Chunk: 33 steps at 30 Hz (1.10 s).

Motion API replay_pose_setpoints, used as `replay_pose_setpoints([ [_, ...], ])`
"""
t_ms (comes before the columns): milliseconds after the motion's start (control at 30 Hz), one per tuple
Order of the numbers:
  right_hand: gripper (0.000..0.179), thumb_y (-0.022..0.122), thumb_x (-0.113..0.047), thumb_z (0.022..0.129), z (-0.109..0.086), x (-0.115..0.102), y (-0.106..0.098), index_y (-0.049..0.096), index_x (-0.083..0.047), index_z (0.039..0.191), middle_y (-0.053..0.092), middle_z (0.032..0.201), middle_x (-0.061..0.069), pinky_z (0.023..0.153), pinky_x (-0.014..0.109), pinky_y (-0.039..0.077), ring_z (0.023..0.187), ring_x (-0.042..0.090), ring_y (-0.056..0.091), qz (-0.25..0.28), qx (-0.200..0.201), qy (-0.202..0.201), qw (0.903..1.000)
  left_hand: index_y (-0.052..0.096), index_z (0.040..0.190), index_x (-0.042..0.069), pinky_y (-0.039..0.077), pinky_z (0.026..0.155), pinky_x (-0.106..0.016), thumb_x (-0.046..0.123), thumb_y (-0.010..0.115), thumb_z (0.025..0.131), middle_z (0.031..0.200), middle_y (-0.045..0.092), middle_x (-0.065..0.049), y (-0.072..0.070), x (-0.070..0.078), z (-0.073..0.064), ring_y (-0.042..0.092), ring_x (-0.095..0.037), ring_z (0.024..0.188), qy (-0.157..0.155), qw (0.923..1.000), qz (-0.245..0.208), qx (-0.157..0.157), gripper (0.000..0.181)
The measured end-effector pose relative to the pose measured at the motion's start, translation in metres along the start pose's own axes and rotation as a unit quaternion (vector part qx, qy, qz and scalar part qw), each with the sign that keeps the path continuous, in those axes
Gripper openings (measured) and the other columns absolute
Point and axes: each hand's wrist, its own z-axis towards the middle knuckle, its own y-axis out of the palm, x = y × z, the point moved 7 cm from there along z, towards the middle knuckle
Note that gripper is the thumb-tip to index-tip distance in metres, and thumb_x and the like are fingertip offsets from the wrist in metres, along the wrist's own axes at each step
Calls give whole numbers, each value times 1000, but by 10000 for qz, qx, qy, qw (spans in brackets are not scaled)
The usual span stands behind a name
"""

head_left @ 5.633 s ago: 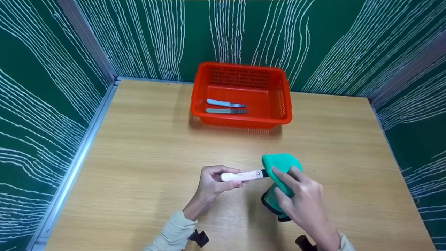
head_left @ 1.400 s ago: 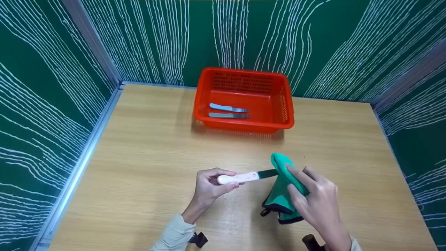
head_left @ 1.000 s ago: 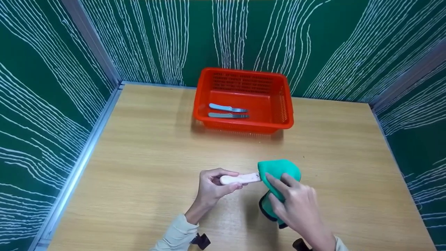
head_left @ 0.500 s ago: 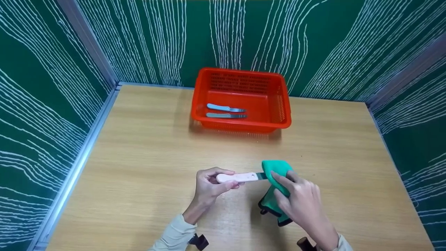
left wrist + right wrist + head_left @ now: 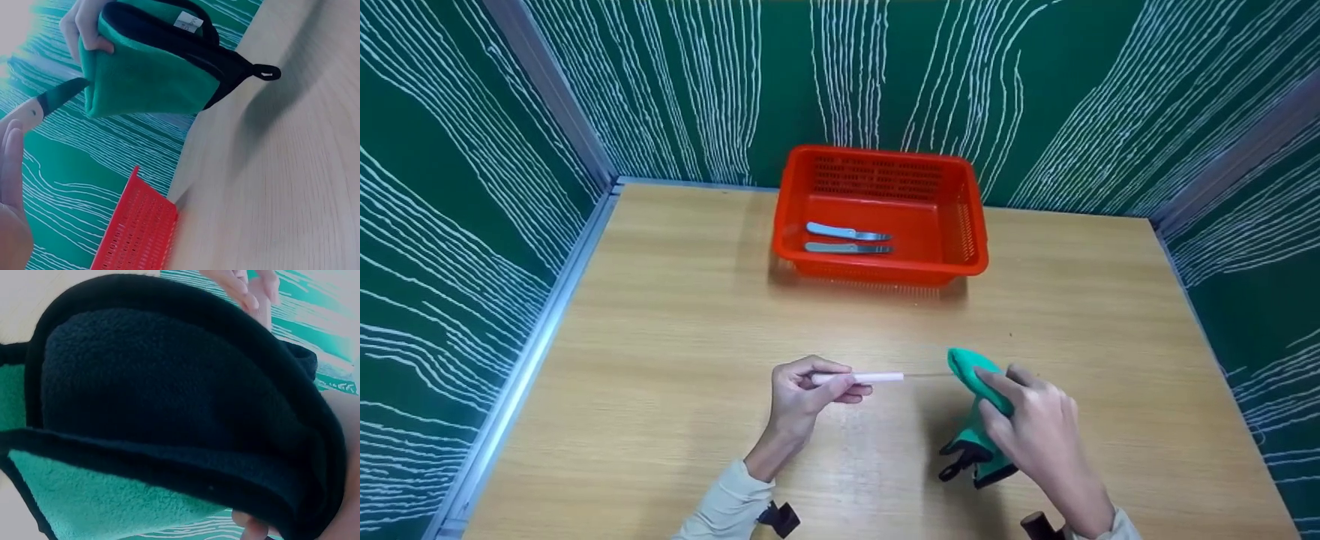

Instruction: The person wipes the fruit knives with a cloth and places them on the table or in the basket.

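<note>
My left hand (image 5: pixel 795 401) pinches the pale pink handle of a small knife (image 5: pixel 883 377) between thumb and fingers. The knife points right and is seen nearly edge-on in the head view. In the left wrist view its blade (image 5: pixel 63 94) shows, the tip meeting the fold of a green cloth (image 5: pixel 146 84) with black edging and a hanging loop. My right hand (image 5: pixel 1039 427) pinches that folded cloth at the tip end of the blade; the tip itself is hidden by it. Close up, the cloth (image 5: pixel 112 500) fills most of the right wrist view.
A red plastic basket (image 5: pixel 885 268) stands at the back of the wooden table (image 5: pixel 682 300). Inside lie a light blue-handled knife (image 5: pixel 832 230) and a grey-green-handled knife (image 5: pixel 832 247), side by side. Green walls with white wavy lines enclose the back and sides.
The cloth has slid right along the blade from near the handle to the tip, after passing back and forth. My left hand has turned the knife from flat to edge-on. The basket's knives are unchanged.
</note>
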Motion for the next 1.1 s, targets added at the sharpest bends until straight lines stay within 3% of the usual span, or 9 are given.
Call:
replay_pose_setpoints([
  [100,32,63,-3,68,-2,3,-1,77,-9,96,37,62,-7,37,20,23,45,6,28,32,101,7,9999,56,89,-26,57,61,-49,-8,64,84,80,68,-27,-3,-1,0,69,-36,70,-48,9999,79,145,21],
  [367,29,65,-2,70,-5,7,-1,77,-8,96,38,61,-7,39,21,27,47,7,32,173,38,206,9996,62,92,-23,58,57,-48,-3,68,84,92,65,-27,-13,-7,-1,67,-43,70,-331,9940,443,941,23],
  [533,28,66,-2,70,-5,9,-3,76,-8,95,39,61,-6,39,21,27,46,8,33,258,48,322,9991,65,93,-18,58,57,-44,2,71,82,84,67,-28,-16,-10,-2,68,-37,65,-514,9897,644,1174,24],
  [800,27,64,-1,68,-4,14,-8,77,-6,91,57,66,5,38,23,31,44,12,42,423,294,500,9974,67,96,-16,59,63,-43,1,76,77,87,68,-27,-14,-11,-1,69,-35,70,-712,9898,810,935,27],
  [1000,30,61,2,67,1,12,-18,76,-5,92,42,59,-6,36,22,24,44,8,32,593,726,460,9945,67,99,-13,58,70,-43,-7,77,72,99,67,-26,-11,-9,1,68,-37,80,-693,9910,992,566,29],
  [1100,32,61,2,67,4,7,-23,76,-6,94,44,61,-7,36,22,25,46,7,34,699,873,352,9931,69,98,-10,59,70,-38,-9,77,72,100,68,-23,-10,-8,1,68,-32,84,-655,9877,1334,495,28],
])
